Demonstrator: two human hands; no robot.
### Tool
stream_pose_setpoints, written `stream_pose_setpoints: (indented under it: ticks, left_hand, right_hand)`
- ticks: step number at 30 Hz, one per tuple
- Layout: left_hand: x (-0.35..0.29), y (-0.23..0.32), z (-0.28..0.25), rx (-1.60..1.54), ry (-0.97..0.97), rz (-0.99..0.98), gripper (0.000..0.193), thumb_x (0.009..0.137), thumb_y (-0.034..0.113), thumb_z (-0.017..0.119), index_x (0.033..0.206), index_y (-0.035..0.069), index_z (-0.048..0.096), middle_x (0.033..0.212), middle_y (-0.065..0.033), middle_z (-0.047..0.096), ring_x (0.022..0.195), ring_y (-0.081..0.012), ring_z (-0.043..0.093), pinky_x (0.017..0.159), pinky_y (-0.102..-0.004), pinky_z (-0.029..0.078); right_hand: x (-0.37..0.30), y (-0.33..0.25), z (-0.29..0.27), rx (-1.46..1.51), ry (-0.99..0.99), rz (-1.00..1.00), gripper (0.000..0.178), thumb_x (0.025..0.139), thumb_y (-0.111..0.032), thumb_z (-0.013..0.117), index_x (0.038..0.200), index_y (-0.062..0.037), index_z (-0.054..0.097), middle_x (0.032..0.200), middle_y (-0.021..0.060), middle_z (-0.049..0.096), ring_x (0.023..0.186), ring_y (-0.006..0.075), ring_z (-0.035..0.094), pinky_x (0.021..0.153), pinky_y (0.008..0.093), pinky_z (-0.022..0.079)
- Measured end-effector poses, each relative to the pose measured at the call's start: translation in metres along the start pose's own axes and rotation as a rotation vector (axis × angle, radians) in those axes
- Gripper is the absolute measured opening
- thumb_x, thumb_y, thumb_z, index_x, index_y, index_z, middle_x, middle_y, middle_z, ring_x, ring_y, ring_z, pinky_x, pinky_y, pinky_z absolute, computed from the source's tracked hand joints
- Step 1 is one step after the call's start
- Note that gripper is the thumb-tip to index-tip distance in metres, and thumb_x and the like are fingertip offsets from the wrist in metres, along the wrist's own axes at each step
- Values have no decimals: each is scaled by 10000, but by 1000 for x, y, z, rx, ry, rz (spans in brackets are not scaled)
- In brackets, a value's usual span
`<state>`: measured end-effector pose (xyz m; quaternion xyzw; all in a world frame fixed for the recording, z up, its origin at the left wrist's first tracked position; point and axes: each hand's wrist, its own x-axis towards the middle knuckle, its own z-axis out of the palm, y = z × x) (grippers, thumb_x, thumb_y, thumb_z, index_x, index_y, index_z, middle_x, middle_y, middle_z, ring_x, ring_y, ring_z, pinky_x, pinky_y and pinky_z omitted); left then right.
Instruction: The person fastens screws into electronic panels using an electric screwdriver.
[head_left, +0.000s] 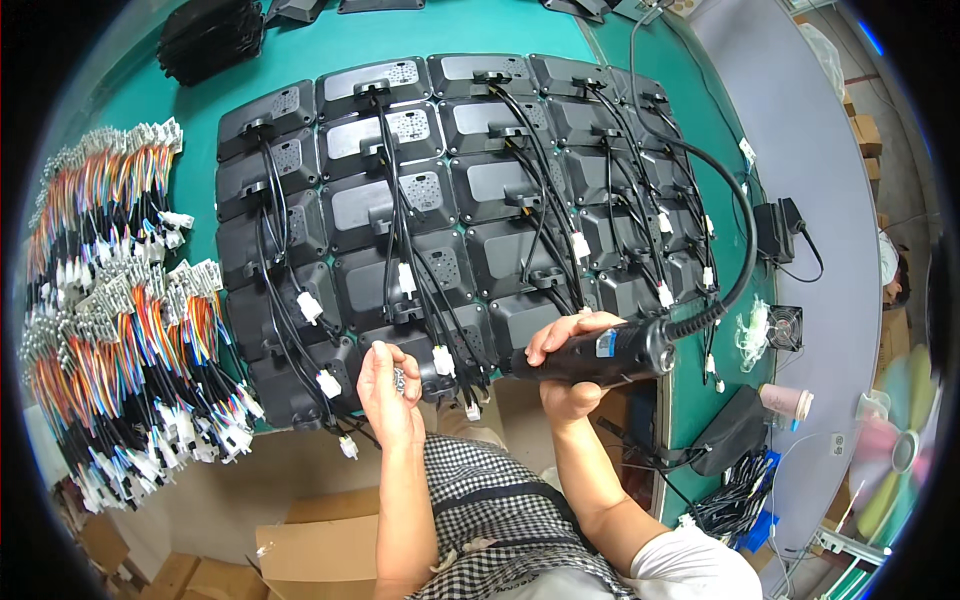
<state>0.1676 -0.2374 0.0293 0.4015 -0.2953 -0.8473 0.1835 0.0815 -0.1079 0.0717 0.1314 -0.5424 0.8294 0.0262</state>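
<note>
My right hand [572,362] is wrapped round a black corded electric screwdriver [625,352], held level with its cord end to the right and its tip over the front row of housings. Close by on the left, my left hand [388,392] is curled around several small silvery screws [399,381], partly hidden by the fingers. Beneath and beyond both hands, black plastic housings [395,195] lie in rows, back side up. Black cables with white connectors [407,278] trail from them toward me.
Bundles of coloured wires with small boards [130,330] cover the left side of the green table [300,48]. Black parts are stacked [210,40] at the far left. On the right are a pink cup [785,401], a small black fan [786,328] and the screwdriver's looping cord [748,225].
</note>
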Motion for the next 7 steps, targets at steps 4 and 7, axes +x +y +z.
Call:
stream_pose_setpoints:
  ticks: [4, 7]
  left_hand:
    - [1, 0, -1, 10, 21, -7, 258, 883, 288, 466, 747, 69, 480, 577, -31, 486, 408, -39, 367, 350, -141, 248]
    - [-1, 0, -2, 9, 19, -9, 243, 882, 282, 469, 754, 76, 485, 585, -36, 492, 409, -40, 370, 350, -144, 259]
  right_hand:
    - [-1, -3, 2, 13, 8, -9, 695, 616, -550, 678, 995, -69, 348, 699, 95, 484, 520, 182, 488, 485, 290, 435]
    - [-3, 3, 0, -22, -29, -15, 680, 628, -550, 668, 995, -72, 352, 705, 98, 488, 526, 189, 497, 487, 296, 440]
